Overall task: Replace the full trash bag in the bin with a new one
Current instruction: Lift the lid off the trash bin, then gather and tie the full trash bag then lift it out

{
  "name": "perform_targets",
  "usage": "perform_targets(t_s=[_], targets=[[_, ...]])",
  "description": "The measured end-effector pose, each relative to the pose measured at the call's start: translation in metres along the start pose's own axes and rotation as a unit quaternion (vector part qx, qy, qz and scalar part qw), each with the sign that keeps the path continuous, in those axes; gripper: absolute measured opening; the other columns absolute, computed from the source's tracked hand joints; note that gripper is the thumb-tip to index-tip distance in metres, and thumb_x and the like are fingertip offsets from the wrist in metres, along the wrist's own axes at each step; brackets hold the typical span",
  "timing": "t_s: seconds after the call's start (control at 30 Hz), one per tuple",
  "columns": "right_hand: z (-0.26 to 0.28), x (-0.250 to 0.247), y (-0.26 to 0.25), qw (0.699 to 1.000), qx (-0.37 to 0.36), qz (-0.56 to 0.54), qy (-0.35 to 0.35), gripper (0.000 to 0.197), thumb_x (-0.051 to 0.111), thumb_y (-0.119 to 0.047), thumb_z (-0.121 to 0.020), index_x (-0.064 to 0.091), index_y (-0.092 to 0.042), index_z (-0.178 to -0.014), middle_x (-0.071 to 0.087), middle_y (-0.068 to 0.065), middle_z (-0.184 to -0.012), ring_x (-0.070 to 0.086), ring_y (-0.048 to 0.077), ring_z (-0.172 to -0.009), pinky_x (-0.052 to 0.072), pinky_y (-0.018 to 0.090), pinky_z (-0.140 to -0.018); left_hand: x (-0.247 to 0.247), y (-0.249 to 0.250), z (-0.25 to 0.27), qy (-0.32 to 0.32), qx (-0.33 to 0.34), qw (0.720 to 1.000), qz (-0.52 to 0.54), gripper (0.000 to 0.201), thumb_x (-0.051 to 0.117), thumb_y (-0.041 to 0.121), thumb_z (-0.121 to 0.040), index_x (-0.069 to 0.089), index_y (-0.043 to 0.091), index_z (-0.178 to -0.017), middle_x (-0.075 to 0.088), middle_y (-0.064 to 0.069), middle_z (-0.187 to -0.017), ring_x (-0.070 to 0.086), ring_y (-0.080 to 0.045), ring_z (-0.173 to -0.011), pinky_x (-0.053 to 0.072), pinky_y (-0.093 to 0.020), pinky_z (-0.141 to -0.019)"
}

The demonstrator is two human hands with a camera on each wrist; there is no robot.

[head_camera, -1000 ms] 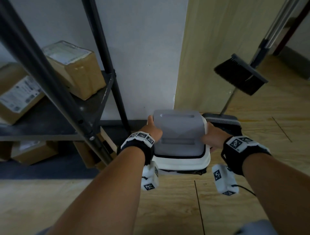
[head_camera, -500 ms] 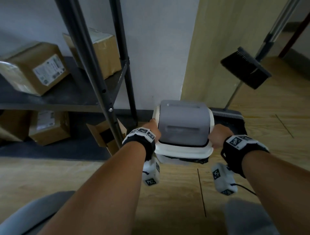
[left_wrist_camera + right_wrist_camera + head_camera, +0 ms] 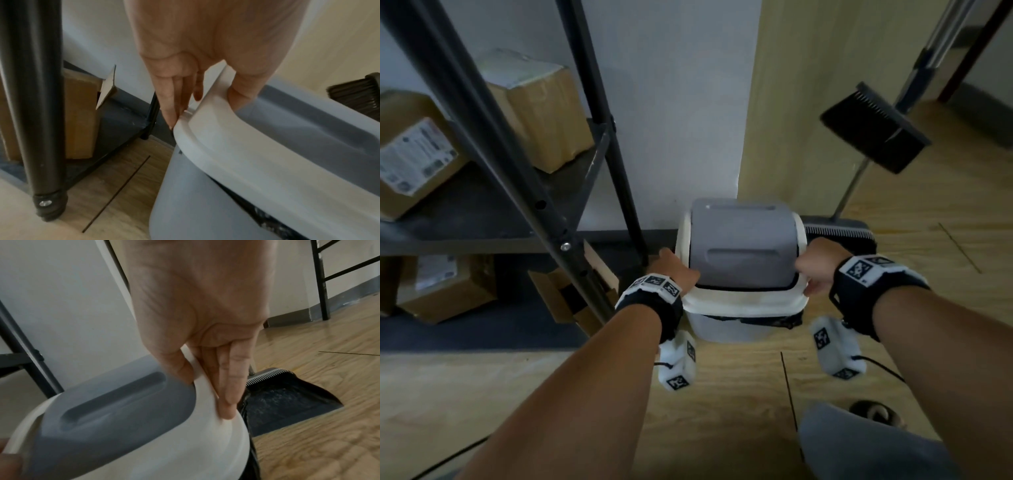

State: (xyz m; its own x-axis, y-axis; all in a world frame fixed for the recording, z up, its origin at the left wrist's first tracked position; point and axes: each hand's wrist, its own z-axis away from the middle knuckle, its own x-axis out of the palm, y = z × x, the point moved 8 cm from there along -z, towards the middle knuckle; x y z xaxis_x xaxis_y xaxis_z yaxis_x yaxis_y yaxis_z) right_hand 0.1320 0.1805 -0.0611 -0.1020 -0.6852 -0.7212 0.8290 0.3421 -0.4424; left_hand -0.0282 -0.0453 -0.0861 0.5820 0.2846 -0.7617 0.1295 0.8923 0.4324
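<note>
Nearest us, a grey trouser leg [image 3: 859, 442] and a shoe [image 3: 876, 413] on the wooden floor [image 3: 722, 411], both forearms reaching out ahead. The left hand [image 3: 674, 270] has the white lid frame [image 3: 743, 301] by its left edge, thumb on top beside the grey flap [image 3: 744, 250], fingers [image 3: 174, 91] pointing down the outer side and hooked at the rim: a firm grip. The right hand [image 3: 820, 265] mirrors it on the right edge, thumb over the top, fingers [image 3: 230, 378] flat against the white side, a clamping grip there too. The frame sits tilted on the pale bin [image 3: 717, 329], and a strip of black trash bag [image 3: 767, 320] peeks out under it along the near side. The bin stands on the floor right where the white wall meets the wooden panel [image 3: 808, 102]. Just beside it on the right, a dustpan [image 3: 287, 402]; above that, a black broom [image 3: 873, 128] on a metal pole. To the left, the dark metal shelf rack [image 3: 482, 212] with cardboard boxes [image 3: 414, 154] on its shelf and more underneath.
</note>
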Motion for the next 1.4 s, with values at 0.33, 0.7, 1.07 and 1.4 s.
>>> perform_targets(t_s=[0.33, 0.7, 1.07, 1.4], targets=[[0.017, 0.005, -0.008, 0.995, -0.027, 0.073, 0.055, 0.035, 0.062, -0.017, -0.084, 0.051, -0.007, -0.052, 0.061, 0.008, -0.053, 0.059, 0.02, -0.049, 0.034, 0.025, -0.042, 0.003, -0.005, 0.008, -0.034, 0.01, 0.999, 0.001, 0.018, 0.054, 0.015, -0.079, 0.059, 0.007, -0.094, 0.061, -0.008, -0.085, 0.062, -0.026, -0.079, 0.048, -0.03, -0.069], [0.036, 0.002, -0.007, 0.997, -0.041, 0.024, 0.061, 0.026, 0.054, -0.018, -0.084, 0.064, 0.003, -0.074, 0.071, 0.017, -0.058, 0.071, 0.03, -0.058, 0.059, 0.037, -0.062, -0.007, -0.006, 0.029, -0.019, 0.016, 1.0, 0.008, 0.036, 0.055, 0.02, -0.079, 0.056, 0.012, -0.114, 0.064, -0.01, -0.104, 0.064, -0.028, -0.091, 0.055, -0.04, -0.087], [0.044, -0.05, -0.004, 0.988, -0.054, 0.035, 0.143, 0.031, 0.051, -0.019, -0.086, 0.067, 0.003, -0.07, 0.067, 0.013, -0.051, 0.065, 0.026, -0.049, 0.053, 0.031, -0.05, -0.023, 0.031, 0.036, -0.05, 0.145, 0.972, 0.177, 0.068, 0.065, 0.041, -0.078, 0.042, 0.023, -0.139, 0.059, -0.002, -0.131, 0.06, -0.023, -0.113, 0.047, -0.038, -0.102], [0.023, -0.114, 0.114, 0.956, 0.065, -0.214, 0.192, 0.014, 0.058, -0.013, -0.086, 0.054, -0.014, -0.074, 0.064, 0.019, -0.096, 0.068, 0.028, -0.08, 0.059, 0.039, -0.073, -0.013, 0.009, 0.004, -0.031, 0.068, 0.963, 0.258, 0.049, 0.043, 0.049, -0.093, 0.056, 0.011, -0.122, 0.058, -0.013, -0.122, 0.051, -0.028, -0.121, 0.037, -0.047, -0.11]])
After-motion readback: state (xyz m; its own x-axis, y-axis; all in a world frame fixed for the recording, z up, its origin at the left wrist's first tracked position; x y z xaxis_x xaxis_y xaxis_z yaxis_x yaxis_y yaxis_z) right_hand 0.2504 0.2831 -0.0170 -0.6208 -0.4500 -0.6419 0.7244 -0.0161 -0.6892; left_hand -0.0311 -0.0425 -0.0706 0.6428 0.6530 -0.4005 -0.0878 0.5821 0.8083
